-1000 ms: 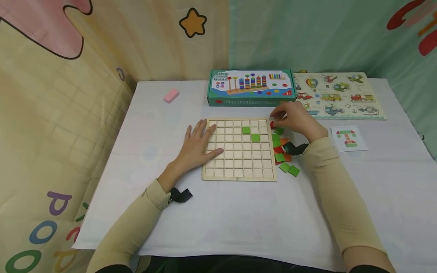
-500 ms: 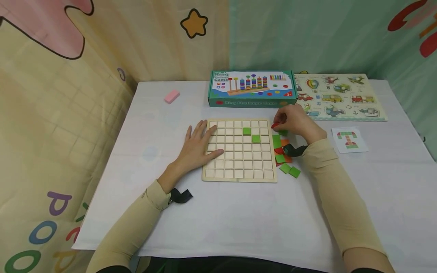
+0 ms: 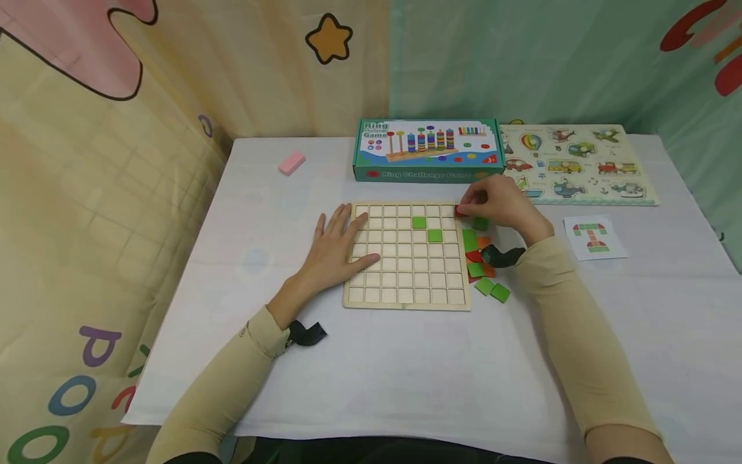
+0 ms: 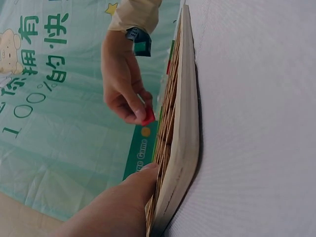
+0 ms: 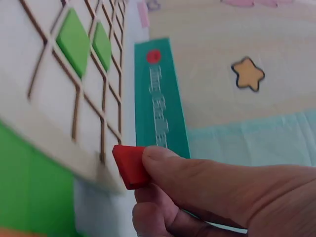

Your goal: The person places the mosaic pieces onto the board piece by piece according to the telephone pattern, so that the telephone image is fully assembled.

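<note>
My left hand [image 3: 333, 248] lies spread with straight fingers on the left side of a wooden grid board [image 3: 406, 305]. Two green square tiles [image 3: 419, 222] sit in cells of the board's upper right part. Between thumb and fingers, my right hand [image 3: 503, 205] pinches a small red tile [image 5: 132, 167] just over the board's top right corner. In the left wrist view the red tile [image 4: 148, 115] appears held above the grid. Loose green tiles [image 3: 500, 292], orange tiles and red tiles lie along the board's right edge, some partly hidden by the right wrist strap.
Behind the board stands a green game box [image 3: 429, 173], with a picture puzzle board [image 3: 603, 183] to its right. A pattern card [image 3: 594, 238] lies right of my right wrist. One pink block [image 3: 292, 163] rests at the back left of the white table [image 3: 371, 374].
Holding the red tile, my right hand has shifted from beside the board, first slightly right, then left over its top right corner. My left hand stays in place.
</note>
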Available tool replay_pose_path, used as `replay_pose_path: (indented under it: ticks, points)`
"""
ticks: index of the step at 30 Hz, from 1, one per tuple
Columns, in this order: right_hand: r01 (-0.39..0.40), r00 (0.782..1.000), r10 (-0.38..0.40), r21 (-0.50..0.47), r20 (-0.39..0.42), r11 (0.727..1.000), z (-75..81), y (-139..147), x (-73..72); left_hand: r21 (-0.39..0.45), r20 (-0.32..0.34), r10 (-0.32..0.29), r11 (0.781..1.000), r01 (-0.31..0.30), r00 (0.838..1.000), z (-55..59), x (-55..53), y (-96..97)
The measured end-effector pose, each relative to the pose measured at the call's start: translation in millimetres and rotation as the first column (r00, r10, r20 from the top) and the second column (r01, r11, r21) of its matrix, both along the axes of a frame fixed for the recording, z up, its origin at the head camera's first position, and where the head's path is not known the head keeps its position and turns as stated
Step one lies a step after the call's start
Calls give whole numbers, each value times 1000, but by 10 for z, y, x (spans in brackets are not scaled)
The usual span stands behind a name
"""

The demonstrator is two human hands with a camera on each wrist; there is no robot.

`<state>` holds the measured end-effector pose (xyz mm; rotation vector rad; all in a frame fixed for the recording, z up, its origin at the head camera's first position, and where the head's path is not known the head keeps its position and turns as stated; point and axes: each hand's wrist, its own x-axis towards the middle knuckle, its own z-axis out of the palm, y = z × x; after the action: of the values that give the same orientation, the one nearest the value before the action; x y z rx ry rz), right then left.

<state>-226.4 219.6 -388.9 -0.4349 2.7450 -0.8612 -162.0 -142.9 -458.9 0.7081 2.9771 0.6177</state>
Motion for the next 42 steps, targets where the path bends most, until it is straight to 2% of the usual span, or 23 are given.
replay_pose_path:
  ticks: [8,19,23,27,32,35,39,42]
  points:
    - [-14,998,18,-64,53,998,-56,-308,76,-12,-2,6,1000,-6,1000,6,-7,9]
    - [2,999,-5,-76,-33,997,-117,-460,144,-5,-5,5,1000,-5,1000,7,-4,13]
    - [-3,999,0,-75,-33,997,-105,-478,154,-4,-8,4,1000,-4,1000,7,-9,13]
    - [-15,1000,14,-67,-10,998,-70,-388,120,-3,-5,3,1000,-3,1000,11,-4,10]
    - [-5,1000,5,-50,4,999,-2,-112,33,1,-9,1,1000,-1,1000,-1,-3,7]
    - [0,998,2,-27,59,1000,25,61,-4,2,-7,0,1000,0,1000,-9,-2,5]
    - [-40,987,40,3,156,999,39,224,-29,-1,-9,1,1000,-1,1000,-13,-1,1]
    - [-81,980,80,0,184,997,36,292,-39,-5,-9,3,1000,-3,1000,-8,-2,1]
